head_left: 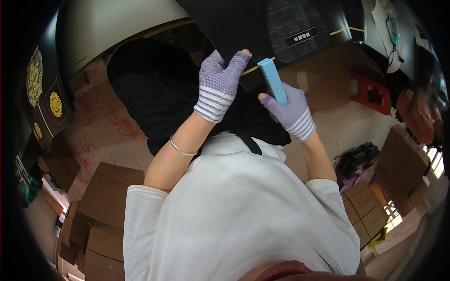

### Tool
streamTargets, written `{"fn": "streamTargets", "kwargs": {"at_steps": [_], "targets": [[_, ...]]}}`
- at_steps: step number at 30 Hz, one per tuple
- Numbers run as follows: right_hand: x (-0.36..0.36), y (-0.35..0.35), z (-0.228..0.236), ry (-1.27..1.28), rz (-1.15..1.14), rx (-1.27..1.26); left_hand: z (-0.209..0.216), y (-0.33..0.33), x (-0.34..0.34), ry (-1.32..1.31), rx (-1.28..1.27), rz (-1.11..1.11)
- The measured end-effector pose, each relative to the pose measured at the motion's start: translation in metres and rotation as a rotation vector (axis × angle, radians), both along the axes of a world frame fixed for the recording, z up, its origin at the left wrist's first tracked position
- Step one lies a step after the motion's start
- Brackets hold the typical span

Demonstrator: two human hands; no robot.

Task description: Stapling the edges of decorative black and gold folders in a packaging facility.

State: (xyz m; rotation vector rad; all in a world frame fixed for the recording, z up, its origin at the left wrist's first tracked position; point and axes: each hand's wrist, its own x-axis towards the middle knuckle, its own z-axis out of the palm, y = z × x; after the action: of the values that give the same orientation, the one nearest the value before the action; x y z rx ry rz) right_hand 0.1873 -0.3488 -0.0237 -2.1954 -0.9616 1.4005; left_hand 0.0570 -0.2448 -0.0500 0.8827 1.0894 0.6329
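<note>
My left hand (219,86), in a purple-and-white striped glove with bare fingertips, grips the near edge of a large black panel (234,25). Its thumb lies on top of the panel, while the other fingers are mostly hidden underneath. A dark grey textured oval and a small label mark the panel's surface. My right hand (291,111), gloved the same way, is closed around a light blue stapler (273,80), tilted with its far end at the panel's edge. Beside that end, a thin gold strip (251,70) sticks out along the edge.
Black panels with gold designs (55,104) stand at the left. Cardboard boxes (110,194) are stacked at lower left, and more cartons (398,161) at the right. A red stool (370,91) is on the floor, near another person's bare arm (412,112). Red strands (123,124) litter the floor.
</note>
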Motion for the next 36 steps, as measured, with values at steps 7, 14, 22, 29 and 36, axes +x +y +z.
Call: {"fn": "streamTargets", "kwargs": {"at_steps": [7, 14, 22, 29, 36], "targets": [[0.047, -0.007, -0.006, 0.036, -0.025, 0.305, -0.013, 0.013, -0.035, 0.061, 0.074, -0.073], [0.097, -0.012, 0.009, -0.014, -0.355, 0.179, -0.006, 0.024, -0.058, 0.160, 0.027, -0.134], [0.101, -0.040, 0.001, 0.174, -0.431, 0.444, 0.033, 0.048, -0.036, -0.010, -0.001, -0.264], [0.096, -0.082, -0.009, 0.254, -0.700, 0.574, 0.062, 0.103, 0.078, -0.148, -0.010, -0.354], [0.025, -0.090, -0.051, 0.401, -0.653, 0.381, 0.048, 0.105, 0.046, -0.160, -0.062, -0.359]]}}
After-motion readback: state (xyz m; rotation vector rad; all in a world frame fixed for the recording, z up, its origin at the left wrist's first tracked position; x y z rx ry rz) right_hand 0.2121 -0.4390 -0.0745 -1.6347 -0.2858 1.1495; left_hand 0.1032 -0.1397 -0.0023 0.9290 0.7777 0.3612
